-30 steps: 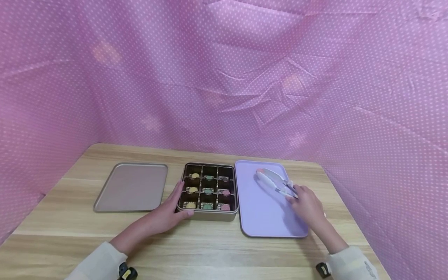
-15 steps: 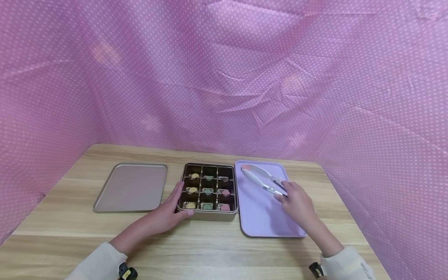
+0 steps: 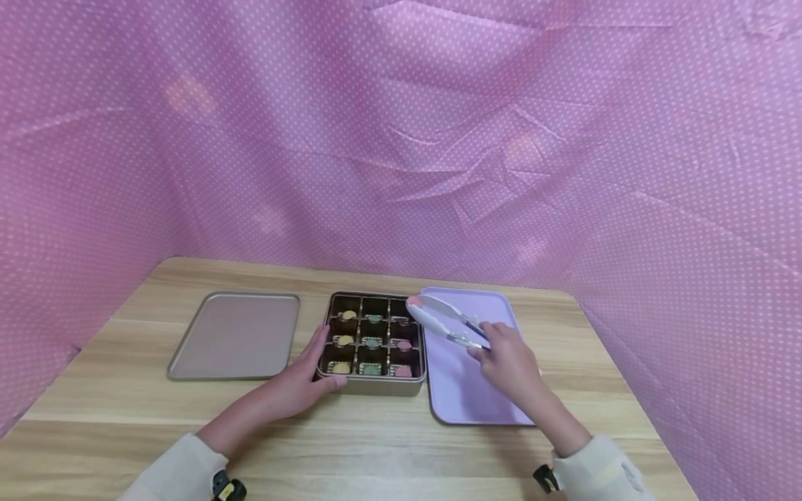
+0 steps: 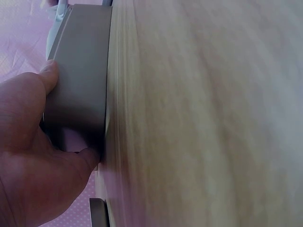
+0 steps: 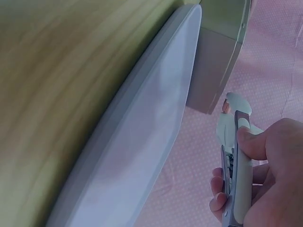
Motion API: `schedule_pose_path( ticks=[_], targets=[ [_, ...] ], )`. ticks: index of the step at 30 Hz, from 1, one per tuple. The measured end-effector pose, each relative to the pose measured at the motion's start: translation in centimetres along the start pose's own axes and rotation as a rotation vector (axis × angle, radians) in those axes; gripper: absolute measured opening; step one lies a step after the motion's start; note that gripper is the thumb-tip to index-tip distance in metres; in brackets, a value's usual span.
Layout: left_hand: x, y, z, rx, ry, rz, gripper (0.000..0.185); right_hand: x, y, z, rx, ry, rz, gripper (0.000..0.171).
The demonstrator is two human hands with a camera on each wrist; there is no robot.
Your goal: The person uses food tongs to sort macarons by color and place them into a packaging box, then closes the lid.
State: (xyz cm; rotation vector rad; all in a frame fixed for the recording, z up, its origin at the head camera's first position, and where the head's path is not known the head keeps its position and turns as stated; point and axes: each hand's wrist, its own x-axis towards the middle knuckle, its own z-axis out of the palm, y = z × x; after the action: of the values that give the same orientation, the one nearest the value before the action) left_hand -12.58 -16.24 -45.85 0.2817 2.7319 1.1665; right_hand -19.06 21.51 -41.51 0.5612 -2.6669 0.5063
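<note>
A gold tin box (image 3: 372, 385) (image 4: 80, 80) (image 5: 213, 71) with nine compartments of yellow, green and pink sweets (image 3: 372, 342) stands mid-table. My left hand (image 3: 301, 379) (image 4: 28, 156) grips its near left corner, thumb along the side. My right hand (image 3: 509, 362) (image 5: 265, 175) holds white and metal tongs (image 3: 441, 318) (image 5: 234, 156) above the lilac tray (image 3: 460, 390) (image 5: 142, 142). The tongs' tips hang over the box's back right compartment, with something pink between them.
The box's gold lid (image 3: 237, 335) lies flat to the left of the box. Pink dotted cloth (image 3: 401, 139) walls the wooden table (image 3: 376, 431) on three sides.
My right hand has carried the tongs leftward from over the lilac tray to the box's right edge. The left hand has stayed on the box.
</note>
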Motion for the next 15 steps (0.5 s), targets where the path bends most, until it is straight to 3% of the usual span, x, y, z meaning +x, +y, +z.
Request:
schedule_pose_path(
  ticks=[15],
  targets=[
    [-0.22, 0.17, -0.08, -0.014, -0.009, 0.002, 0.110, 0.24, -1.04, 1.01, -0.021, -0.013, -0.010, 0.047]
  ],
)
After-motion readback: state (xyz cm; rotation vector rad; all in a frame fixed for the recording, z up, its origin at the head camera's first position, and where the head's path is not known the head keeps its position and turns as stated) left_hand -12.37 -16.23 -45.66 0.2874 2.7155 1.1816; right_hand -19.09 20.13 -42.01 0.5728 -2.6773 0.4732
